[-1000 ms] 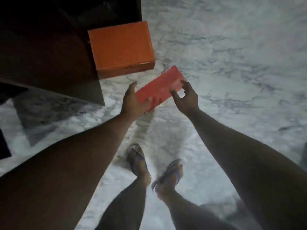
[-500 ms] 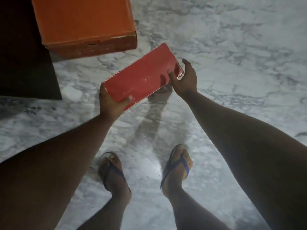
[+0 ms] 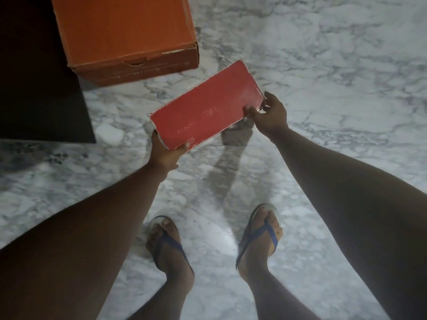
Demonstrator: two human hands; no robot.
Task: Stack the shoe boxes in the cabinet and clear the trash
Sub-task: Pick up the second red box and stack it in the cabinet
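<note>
I hold a flat red shoe box (image 3: 205,107) with faint white print above the marble floor, one hand at each short end. My left hand (image 3: 165,153) grips its near left corner, thumb on top. My right hand (image 3: 269,115) pinches its right end. A larger orange shoe box (image 3: 124,33) stands on the floor at the upper left, lid shut, with a small torn notch in its front edge. It lies a short way beyond the red box, apart from it.
A dark cabinet panel (image 3: 34,88) fills the left edge beside the orange box. My feet in blue flip-flops (image 3: 168,248) stand on the white and grey marble floor (image 3: 323,65), which stretches open to the right.
The red box has come up off the floor in both hands and closer to me. The view has dropped toward the floor, so the orange box now looms larger at the upper left.
</note>
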